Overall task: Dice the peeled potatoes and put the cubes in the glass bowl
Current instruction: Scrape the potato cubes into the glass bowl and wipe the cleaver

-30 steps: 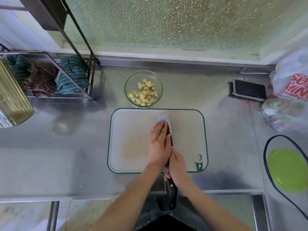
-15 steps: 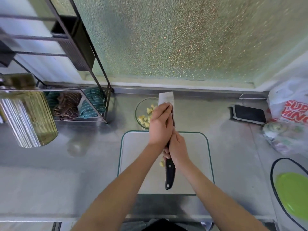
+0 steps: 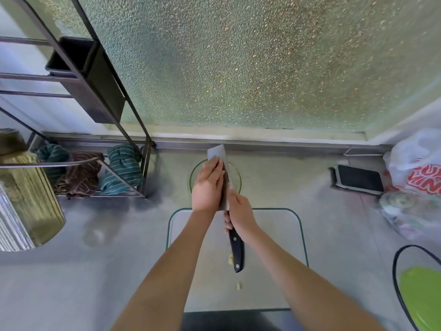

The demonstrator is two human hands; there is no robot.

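Observation:
My right hand [image 3: 239,211] grips the black handle of a cleaver [image 3: 236,249], whose broad blade [image 3: 216,151] is raised over the glass bowl [image 3: 236,177]. My left hand [image 3: 207,185] lies flat with straight fingers against the blade's left face. The hands and blade hide most of the bowl, so its contents do not show. Below lies the white cutting board with a green rim [image 3: 281,235]. Two small potato bits [image 3: 230,259] lie on it near the handle's end.
A wire rack with rolled striped cloths [image 3: 121,168] stands at the left, with a yellow-green container [image 3: 31,199] in front of it. At the right are a black scale [image 3: 359,179], plastic bags [image 3: 415,173] and a green lid inside a black ring [image 3: 422,297].
Both hands lifted the cleaver off the cutting board and carried it away from me to above the glass bowl. The left hand stayed flat on the blade. Two potato bits stayed on the board.

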